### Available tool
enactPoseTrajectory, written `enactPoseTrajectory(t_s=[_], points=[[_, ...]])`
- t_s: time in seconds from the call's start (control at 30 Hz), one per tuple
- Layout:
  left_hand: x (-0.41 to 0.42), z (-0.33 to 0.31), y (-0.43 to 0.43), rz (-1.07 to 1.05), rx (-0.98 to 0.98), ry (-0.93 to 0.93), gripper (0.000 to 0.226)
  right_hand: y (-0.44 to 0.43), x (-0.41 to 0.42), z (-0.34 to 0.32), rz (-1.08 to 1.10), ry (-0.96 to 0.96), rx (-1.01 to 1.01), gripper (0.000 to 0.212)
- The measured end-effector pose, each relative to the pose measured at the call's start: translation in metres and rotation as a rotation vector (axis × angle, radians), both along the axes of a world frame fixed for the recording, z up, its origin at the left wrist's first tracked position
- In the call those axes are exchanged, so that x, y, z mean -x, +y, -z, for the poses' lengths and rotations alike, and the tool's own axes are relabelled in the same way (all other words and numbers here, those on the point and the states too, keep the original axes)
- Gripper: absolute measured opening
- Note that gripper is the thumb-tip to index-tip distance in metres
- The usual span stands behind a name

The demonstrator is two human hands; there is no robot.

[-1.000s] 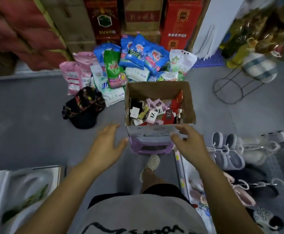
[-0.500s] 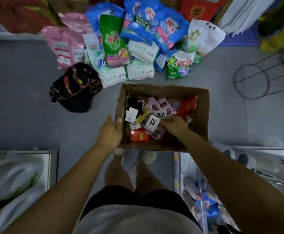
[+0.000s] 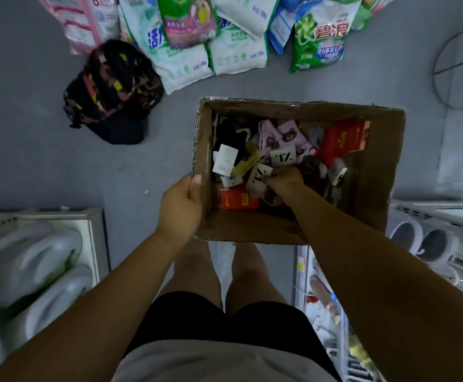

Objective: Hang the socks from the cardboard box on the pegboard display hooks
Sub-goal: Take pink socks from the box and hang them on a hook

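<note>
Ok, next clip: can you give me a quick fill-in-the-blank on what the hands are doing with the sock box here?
1. The right hand is ____ the cardboard box, pinching socks by a white tag.
2. The left hand grips the box by its ____ wall.
3. Beyond the box, detergent bags lie on the ____.
Missing words: inside; left; floor.

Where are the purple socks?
Head view: the purple socks lie in the cardboard box, by its far wall, black socks to their left, a red pack to their right.
</note>
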State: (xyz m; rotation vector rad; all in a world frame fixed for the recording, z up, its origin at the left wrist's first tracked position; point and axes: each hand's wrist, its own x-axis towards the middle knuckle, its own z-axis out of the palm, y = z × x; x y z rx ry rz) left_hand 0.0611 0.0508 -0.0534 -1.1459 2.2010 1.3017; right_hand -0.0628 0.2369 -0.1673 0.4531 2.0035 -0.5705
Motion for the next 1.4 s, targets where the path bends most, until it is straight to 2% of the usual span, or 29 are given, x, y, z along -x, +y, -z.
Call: enactPoseTrajectory(t_s=[0.07,0.2,0.37,0.47,0.53,0.6,0.7,0.77,0.93,1.13,1.23,1.33,1.4], points=[[-0.001,0.0,0.001,-0.011,-0.012,0.006,0.038,0.0,-0.006,0.0,0.071,0.007,0.021,0.025],[-0.001,-0.002,0.004,-0.019,-0.005,0.0,0.038,0.0,-0.015,-0.007,0.346,0.031,0.093,0.027],[-0.007,-0.014,0.006,-0.142,0.043,-0.03,0.025,0.006,-0.034,-0.052,0.449,0.047,0.219,0.024],[-0.015,-0.028,0.011,-0.169,0.162,0.121,0.025,0.012,-0.046,-0.093,0.395,0.065,0.331,0.022],[-0.016,-0.038,0.015,-0.057,0.251,0.267,0.03,0.014,-0.051,-0.119,0.39,0.061,0.439,0.021],[-0.012,-0.046,0.022,0.057,0.188,0.297,0.037,0.012,-0.05,-0.14,0.402,0.01,0.554,0.022],[0.001,-0.051,0.034,0.134,-0.063,0.132,0.041,0.005,-0.046,-0.151,0.39,-0.059,0.678,0.019],[0.004,-0.045,0.036,0.147,-0.044,0.125,0.035,-0.002,-0.039,-0.15,0.386,-0.092,0.709,0.017],[0.004,-0.026,0.018,0.001,0.165,0.162,0.035,0.0,-0.009,-0.111,0.385,-0.078,0.583,0.031],[0.008,-0.008,0.006,-0.05,0.166,0.15,0.033,0.0,0.027,-0.026,0.458,-0.103,0.389,0.031],[0.008,-0.004,0.004,-0.077,0.141,0.169,0.034,-0.009,0.038,0.013,0.522,-0.164,0.371,0.02],[0.006,-0.002,0.0,-0.087,0.124,0.167,0.038,-0.022,0.047,0.033,0.602,-0.172,0.328,0.032],[0.007,-0.001,0.0,-0.104,0.106,0.171,0.041,-0.02,0.053,0.071,0.599,-0.171,0.309,0.062]])
